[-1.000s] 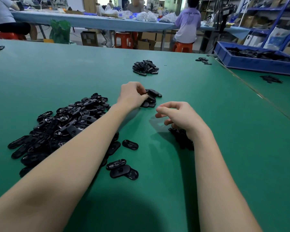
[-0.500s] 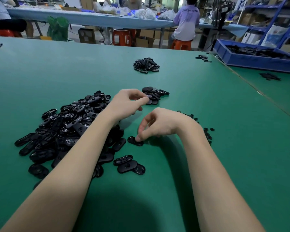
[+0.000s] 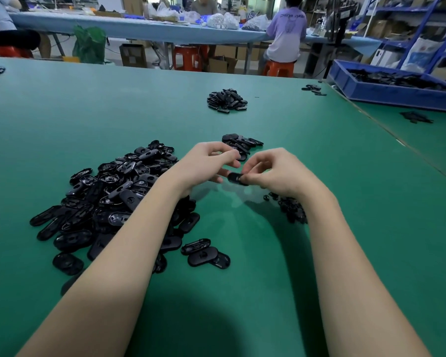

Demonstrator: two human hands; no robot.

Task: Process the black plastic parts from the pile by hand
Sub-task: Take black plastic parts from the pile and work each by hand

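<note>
A big pile of black oval plastic parts (image 3: 119,202) lies on the green table (image 3: 345,228) at the left. One black part (image 3: 236,178) is lifted just above the table, pinched at its right end by my right hand (image 3: 278,173). My left hand (image 3: 206,163) is close on its left with fingers loosely curled; the thumb tip reaches the part's left end, and whether it grips is unclear. A small stack of parts (image 3: 242,145) lies just beyond my hands. Small black bits (image 3: 291,207) sit under my right wrist.
Three loose parts (image 3: 206,253) lie near my left forearm. Another heap (image 3: 227,100) sits farther back, with a few parts (image 3: 313,89) at the back right. A blue bin (image 3: 397,94) of black pieces stands on the right. People sit at a far table.
My right hand has lifted one part off the table by the pile and brought it up toward the middle. My left hand has come back from the small stack to meet it.
</note>
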